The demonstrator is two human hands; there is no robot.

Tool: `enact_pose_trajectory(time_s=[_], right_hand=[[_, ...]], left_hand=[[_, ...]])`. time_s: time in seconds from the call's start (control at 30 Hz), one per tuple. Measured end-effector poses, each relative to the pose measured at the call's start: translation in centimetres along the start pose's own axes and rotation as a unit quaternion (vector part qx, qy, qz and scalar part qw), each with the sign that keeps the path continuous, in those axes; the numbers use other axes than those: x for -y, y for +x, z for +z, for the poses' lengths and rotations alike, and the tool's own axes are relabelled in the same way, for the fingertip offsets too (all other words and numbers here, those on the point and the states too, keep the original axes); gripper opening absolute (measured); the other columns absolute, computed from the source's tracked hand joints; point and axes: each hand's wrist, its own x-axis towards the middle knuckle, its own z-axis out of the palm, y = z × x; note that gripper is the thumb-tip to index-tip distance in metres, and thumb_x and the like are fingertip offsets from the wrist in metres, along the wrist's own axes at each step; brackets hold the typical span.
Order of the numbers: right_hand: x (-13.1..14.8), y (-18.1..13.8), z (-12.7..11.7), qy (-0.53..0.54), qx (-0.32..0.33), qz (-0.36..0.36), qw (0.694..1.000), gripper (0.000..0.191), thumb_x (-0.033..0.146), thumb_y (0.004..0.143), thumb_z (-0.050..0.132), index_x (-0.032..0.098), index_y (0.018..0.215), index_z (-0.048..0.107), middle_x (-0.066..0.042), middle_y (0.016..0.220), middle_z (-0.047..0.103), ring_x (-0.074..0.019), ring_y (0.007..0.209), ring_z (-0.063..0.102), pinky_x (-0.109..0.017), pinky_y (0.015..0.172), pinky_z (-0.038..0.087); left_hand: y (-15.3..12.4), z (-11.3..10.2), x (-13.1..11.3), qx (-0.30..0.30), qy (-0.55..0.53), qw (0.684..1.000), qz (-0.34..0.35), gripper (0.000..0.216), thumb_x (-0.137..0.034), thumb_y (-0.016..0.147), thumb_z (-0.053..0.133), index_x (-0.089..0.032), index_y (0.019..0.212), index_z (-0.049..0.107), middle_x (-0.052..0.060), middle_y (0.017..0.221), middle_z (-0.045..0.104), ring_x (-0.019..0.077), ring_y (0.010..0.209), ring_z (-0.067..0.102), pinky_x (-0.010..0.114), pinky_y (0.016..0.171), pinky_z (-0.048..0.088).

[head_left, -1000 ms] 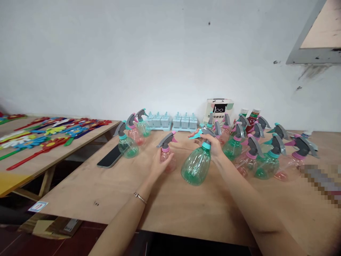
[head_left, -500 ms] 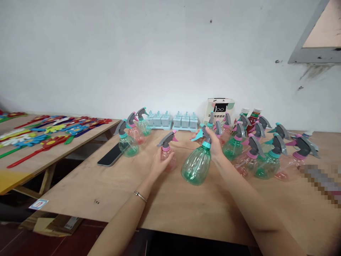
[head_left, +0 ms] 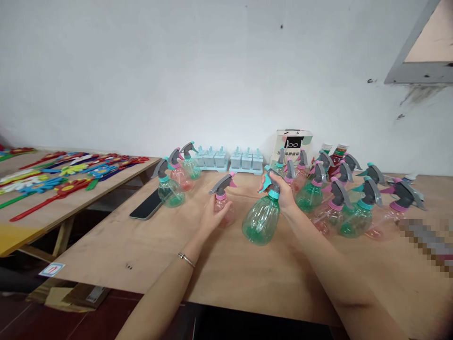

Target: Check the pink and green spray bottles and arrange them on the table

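In my right hand (head_left: 281, 186) is a green spray bottle (head_left: 261, 221) with a turquoise collar and trigger, gripped around its grey head. The bottle leans, its base toward the lower left; whether it touches the table I cannot tell. My left hand (head_left: 212, 215) wraps round a pink spray bottle (head_left: 222, 189), which stands upright with its pink trigger pointing right. Left of that hand stand a green spray bottle (head_left: 170, 191), a pink spray bottle (head_left: 182, 177) and another green one (head_left: 191, 167). To the right of my right hand, several pink and green spray bottles (head_left: 356, 219) crowd together.
A black phone (head_left: 146, 206) lies at the left of the wooden table (head_left: 159, 245). Light-blue popsicle moulds (head_left: 246, 162) and a printed box (head_left: 292, 146) stand by the wall. Colourful hand-shaped items (head_left: 71, 189) cover the neighbouring table. Dark-red bottles (head_left: 334, 163) stand behind the spray bottles.
The fingers of my right hand have curled in around the turquoise trigger, which has swung closer to the neck. My left hand and its pink bottle have stayed in place.
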Motion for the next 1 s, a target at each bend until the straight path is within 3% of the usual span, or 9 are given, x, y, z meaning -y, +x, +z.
enact_pose_trajectory(time_s=[0.2, 0.37, 0.47, 0.6, 0.73, 0.9, 1.0], right_hand=[[-0.1, 0.0, 0.0, -0.043, 0.053, -0.012, 0.998, 0.034, 0.055, 0.072, 0.068, 0.022, 0.077, 0.069, -0.003, 0.078, 0.073, -0.0211, 0.086, 0.068, -0.032, 0.080, 0.050], [-1.2, -1.7, 0.7, -0.126, 0.092, -0.025, 0.988, 0.035, 0.055, 0.080, 0.062, 0.023, 0.067, 0.068, -0.002, 0.065, 0.068, -0.0187, 0.067, 0.062, -0.033, 0.074, 0.050], [-2.0, -2.6, 1.1, -0.187, 0.102, -0.043, 0.976, 0.032, 0.052, 0.083, 0.061, 0.024, 0.069, 0.070, -0.002, 0.073, 0.071, -0.0204, 0.076, 0.064, -0.035, 0.080, 0.050], [-2.3, -3.1, -0.4, -0.221, -0.014, -0.096, 0.970, 0.024, 0.048, 0.080, 0.067, 0.025, 0.084, 0.073, -0.003, 0.087, 0.073, -0.0224, 0.087, 0.065, -0.037, 0.087, 0.049], [-1.8, -4.1, -3.7, -0.275, -0.115, -0.121, 0.947, 0.030, 0.047, 0.082, 0.067, 0.024, 0.101, 0.072, -0.002, 0.080, 0.069, -0.0192, 0.071, 0.060, -0.033, 0.071, 0.048], [-1.0, -4.8, -7.1, -0.331, -0.228, -0.145, 0.904, 0.028, 0.049, 0.080, 0.069, 0.021, 0.075, 0.066, 0.003, 0.061, 0.052, -0.0144, 0.059, 0.046, -0.028, 0.058, 0.039], [-0.8, -4.4, -8.1, -0.329, -0.264, -0.159, 0.893, 0.028, 0.048, 0.078, 0.071, 0.021, 0.084, 0.068, 0.003, 0.066, 0.056, -0.0152, 0.062, 0.048, -0.029, 0.060, 0.042]], left_hand=[[0.0, 0.0, -0.1, 0.003, -0.002, 1.000, 0.000, 0.039, -0.047, 0.083, 0.066, -0.019, 0.109, 0.059, 0.008, 0.105, 0.070, 0.0235, 0.101, 0.067, 0.037, 0.091, 0.050], [-0.1, -0.1, -0.6, 0.005, -0.010, 1.000, -0.004, 0.038, -0.045, 0.083, 0.067, -0.019, 0.110, 0.059, 0.008, 0.106, 0.070, 0.0234, 0.102, 0.067, 0.037, 0.092, 0.050], [0.0, -0.1, -0.6, 0.007, -0.017, 1.000, -0.004, 0.037, -0.045, 0.082, 0.067, -0.019, 0.108, 0.059, 0.007, 0.105, 0.070, 0.0229, 0.100, 0.067, 0.035, 0.089, 0.051], [0.1, -0.1, -0.4, 0.004, -0.011, 1.000, -0.005, 0.037, -0.047, 0.081, 0.067, -0.019, 0.104, 0.059, 0.007, 0.102, 0.071, 0.0234, 0.098, 0.067, 0.037, 0.089, 0.050], [0.1, -0.1, -0.5, 0.006, -0.012, 1.000, -0.012, 0.037, -0.046, 0.080, 0.068, -0.019, 0.104, 0.060, 0.007, 0.103, 0.071, 0.0240, 0.100, 0.067, 0.037, 0.090, 0.050], [0.0, -0.1, -0.8, 0.009, -0.030, 0.999, -0.022, 0.037, -0.044, 0.079, 0.070, -0.019, 0.105, 0.060, 0.007, 0.103, 0.071, 0.0235, 0.098, 0.068, 0.037, 0.089, 0.051], [0.0, -0.1, -0.8, 0.009, -0.031, 0.999, -0.023, 0.038, -0.044, 0.078, 0.070, -0.020, 0.105, 0.060, 0.007, 0.104, 0.071, 0.0238, 0.101, 0.068, 0.037, 0.090, 0.051]])
